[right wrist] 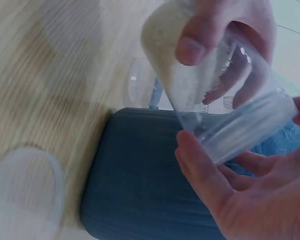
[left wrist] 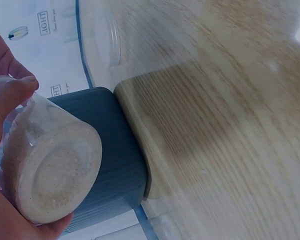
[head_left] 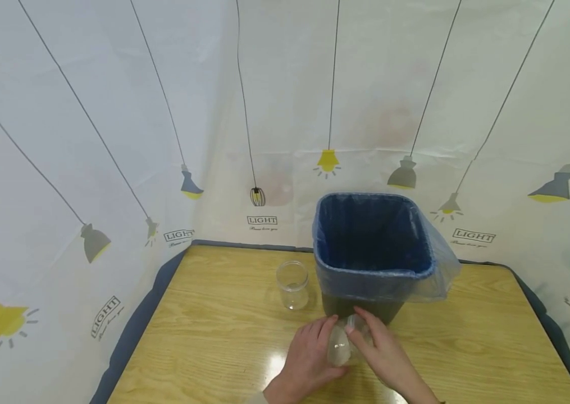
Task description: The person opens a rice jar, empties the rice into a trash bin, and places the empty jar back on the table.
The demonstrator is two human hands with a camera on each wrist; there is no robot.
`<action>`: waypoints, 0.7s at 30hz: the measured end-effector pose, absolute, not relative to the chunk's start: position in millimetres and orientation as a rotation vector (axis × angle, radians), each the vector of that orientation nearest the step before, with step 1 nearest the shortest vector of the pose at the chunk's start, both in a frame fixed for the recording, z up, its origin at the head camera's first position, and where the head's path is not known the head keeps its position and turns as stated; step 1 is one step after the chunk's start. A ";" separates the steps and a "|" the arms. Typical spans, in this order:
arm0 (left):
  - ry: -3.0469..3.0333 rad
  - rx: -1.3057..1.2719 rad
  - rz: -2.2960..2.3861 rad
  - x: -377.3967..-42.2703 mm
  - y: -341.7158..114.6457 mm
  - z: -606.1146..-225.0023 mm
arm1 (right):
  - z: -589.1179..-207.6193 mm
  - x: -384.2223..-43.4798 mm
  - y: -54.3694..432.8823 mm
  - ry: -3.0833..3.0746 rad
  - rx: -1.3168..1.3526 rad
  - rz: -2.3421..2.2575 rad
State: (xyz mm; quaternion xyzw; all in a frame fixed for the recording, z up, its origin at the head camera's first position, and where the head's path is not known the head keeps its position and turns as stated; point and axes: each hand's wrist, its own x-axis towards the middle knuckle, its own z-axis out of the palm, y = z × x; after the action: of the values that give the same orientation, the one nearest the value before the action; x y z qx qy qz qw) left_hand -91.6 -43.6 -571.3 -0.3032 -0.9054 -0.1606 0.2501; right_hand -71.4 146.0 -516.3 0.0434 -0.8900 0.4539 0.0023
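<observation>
My left hand (head_left: 310, 353) grips the body of a clear plastic jar (right wrist: 177, 82) partly filled with white, rice-like grains. The jar lies tipped on its side, base toward me, as the left wrist view shows its round base (left wrist: 60, 175). At the far end, the thumb and fingers of my right hand (right wrist: 260, 195) curl round its clear lid (right wrist: 252, 125). In the head view, both hands are just in front of the dark bin (head_left: 360, 306). A second clear jar (head_left: 292, 285) stands upright to the left of the bin.
A blue liner bag (head_left: 381, 286) covers the bin's rim and hangs over its right side. Another clear round lid (right wrist: 27, 195) lies on the wooden table (head_left: 214, 325). White sheeting (head_left: 274, 84) with printed lamps encloses the table's back and sides.
</observation>
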 end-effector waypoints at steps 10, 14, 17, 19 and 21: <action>-2.401 -0.794 -0.442 -91.4 -38.9 -570.2 | -531.1 -72.4 137.7 -2.642 0.266 0.893; -2.363 -0.814 -0.454 -91.7 -39.2 -569.2 | -537.5 -73.4 139.8 -2.497 0.365 0.813; -2.334 -0.841 -0.451 -92.6 -39.6 -569.2 | -541.1 -74.7 141.1 -2.407 0.434 0.775; -2.305 -0.866 -0.445 -93.9 -39.9 -569.0 | -542.7 -75.5 142.0 -2.349 0.475 0.756; -2.277 -0.895 -0.444 -95.3 -40.1 -567.9 | -544.0 -76.3 143.1 -2.298 0.504 0.749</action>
State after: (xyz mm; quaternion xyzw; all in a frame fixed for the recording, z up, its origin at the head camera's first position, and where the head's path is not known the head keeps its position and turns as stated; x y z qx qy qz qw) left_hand -95.3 -40.1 -567.9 -0.3409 -0.8670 -0.1692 0.3218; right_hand -76.3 143.1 -544.0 0.1926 -0.8786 0.2865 0.3300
